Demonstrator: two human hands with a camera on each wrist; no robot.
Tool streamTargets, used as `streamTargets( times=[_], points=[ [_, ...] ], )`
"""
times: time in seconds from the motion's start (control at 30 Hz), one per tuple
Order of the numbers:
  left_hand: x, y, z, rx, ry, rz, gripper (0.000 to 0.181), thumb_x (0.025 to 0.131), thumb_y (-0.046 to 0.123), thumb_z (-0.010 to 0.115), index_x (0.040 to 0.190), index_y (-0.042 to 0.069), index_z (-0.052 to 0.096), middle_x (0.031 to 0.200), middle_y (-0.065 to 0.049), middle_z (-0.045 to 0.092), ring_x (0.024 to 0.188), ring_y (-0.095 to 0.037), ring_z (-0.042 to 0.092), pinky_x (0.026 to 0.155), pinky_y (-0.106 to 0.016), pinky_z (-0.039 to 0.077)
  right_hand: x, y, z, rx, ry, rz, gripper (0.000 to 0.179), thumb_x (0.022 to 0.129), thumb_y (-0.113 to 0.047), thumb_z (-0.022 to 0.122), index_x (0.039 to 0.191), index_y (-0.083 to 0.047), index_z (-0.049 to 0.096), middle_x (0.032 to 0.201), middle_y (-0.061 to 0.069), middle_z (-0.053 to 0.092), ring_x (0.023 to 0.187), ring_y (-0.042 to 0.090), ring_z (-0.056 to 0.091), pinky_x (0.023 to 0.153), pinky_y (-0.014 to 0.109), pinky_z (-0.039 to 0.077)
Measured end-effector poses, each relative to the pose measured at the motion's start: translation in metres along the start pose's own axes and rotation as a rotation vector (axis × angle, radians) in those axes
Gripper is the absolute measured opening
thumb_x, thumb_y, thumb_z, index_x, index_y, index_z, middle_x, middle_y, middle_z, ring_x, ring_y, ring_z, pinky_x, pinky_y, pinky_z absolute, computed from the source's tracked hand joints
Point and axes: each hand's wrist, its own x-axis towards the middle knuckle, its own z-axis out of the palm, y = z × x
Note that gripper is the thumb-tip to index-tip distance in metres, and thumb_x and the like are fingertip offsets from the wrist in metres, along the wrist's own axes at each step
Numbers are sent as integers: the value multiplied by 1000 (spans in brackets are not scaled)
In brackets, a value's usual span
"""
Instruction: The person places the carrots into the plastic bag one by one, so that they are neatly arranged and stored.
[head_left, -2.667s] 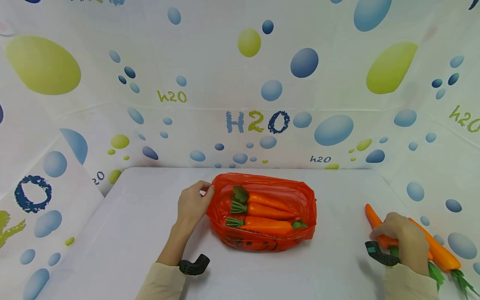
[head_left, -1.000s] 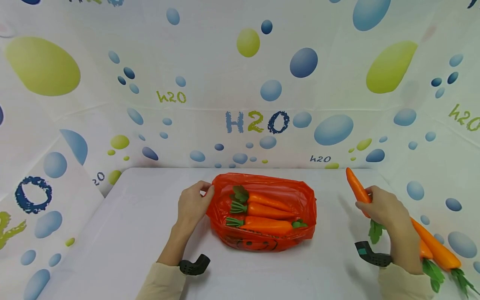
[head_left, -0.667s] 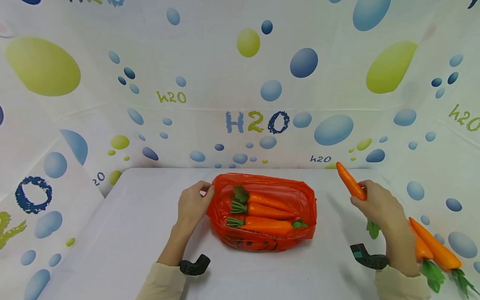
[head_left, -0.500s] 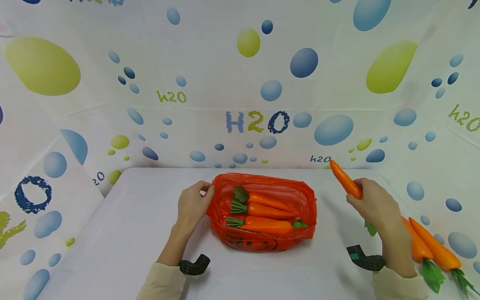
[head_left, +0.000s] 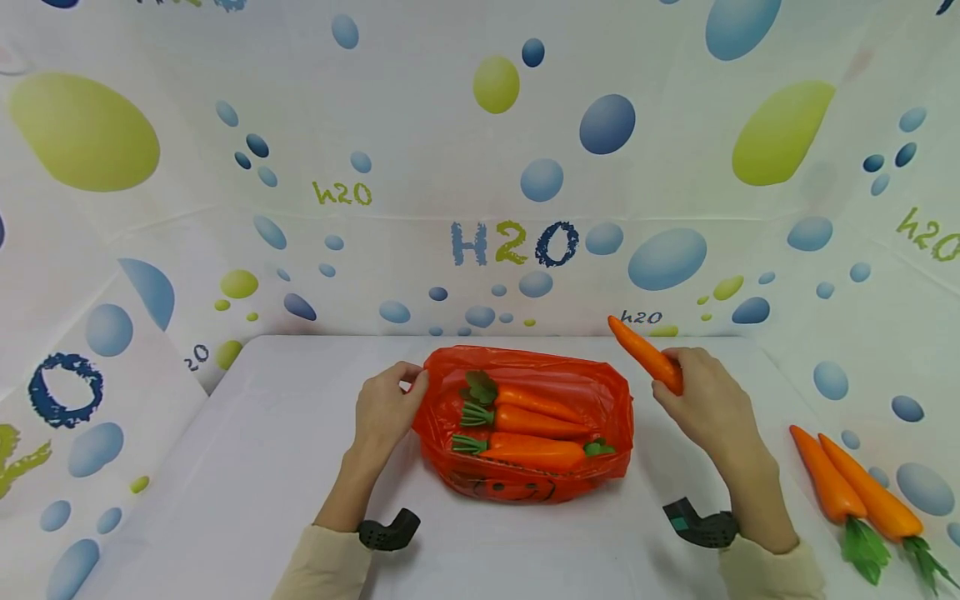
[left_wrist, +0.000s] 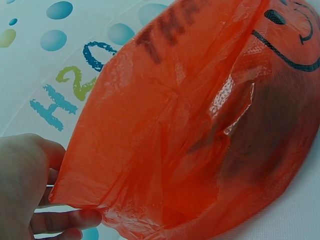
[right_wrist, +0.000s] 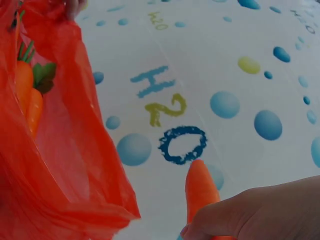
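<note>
In the head view, a red plastic bag point(head_left: 525, 360) with a printed smiling face lies open on the table, several carrots point(head_left: 540, 423) with green tops inside it. My left hand point(head_left: 386, 408) pinches the bag's left edge; the left wrist view shows thumb and fingers at that corner of the red film point(left_wrist: 135, 130). Right of the bag, my right hand point(head_left: 708, 400) grips a carrot point(head_left: 645, 350) raised off the table, its tip pointing up and left. The right wrist view shows this carrot point(right_wrist: 199, 190) beside the bag's open rim point(right_wrist: 95, 115); its top is hidden by the hand.
Two more carrots, one point(head_left: 828, 477) with broad leaves and another point(head_left: 873, 492) with feathery greens, lie side by side at the table's right. A white table point(head_left: 277, 417) stands before a patterned cloth point(head_left: 420, 125) with blue and green drops.
My right hand has picked a carrot up from the group at the right and carried it left and up, close to the bag. My left hand and the bag have stayed in place.
</note>
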Motion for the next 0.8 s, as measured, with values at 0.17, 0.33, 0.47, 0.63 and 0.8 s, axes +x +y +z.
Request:
streamTargets(
  times=[0.17,0.33,0.47,0.63,0.8],
  points=[
    [-1,0,0,4,-4,-1,26,96,30,59,103,10,75,94,-8,76,72,-21,66,57,-25,53,-3,-11,6,-5,35,-53,46,89,-15,68,129,5,56,117,26,60,95,37,57,80,57,57],
    [-2,0,-1,3,-8,-4,26,97,30,59,104,10,75,94,-8,76,72,-21,65,57,-25,53,-6,-19,10,-4,62,-92,47,88,-13,70,129,4,57,120,26,60,97,38,58,81,56,58],
    [-2,1,-1,6,-6,-2,26,97,30,59,103,10,75,93,-7,76,72,-21,64,59,-26,53,-8,-25,14,-6,85,-131,47,87,-12,71,130,4,58,122,25,61,100,39,58,83,55,58],
    [-2,0,-1,7,-2,4,26,97,30,59,103,10,75,93,-7,76,73,-22,64,60,-27,53,-11,-33,20,-9,133,-186,46,86,-9,74,128,3,59,121,23,64,104,39,59,85,54,58],
    [-3,-2,0,8,5,12,26,96,29,59,102,10,75,92,-7,76,72,-22,64,59,-27,53,-14,-44,26,-21,176,-252,46,83,-9,78,125,1,61,117,20,67,104,37,60,87,53,57]
  ],
)
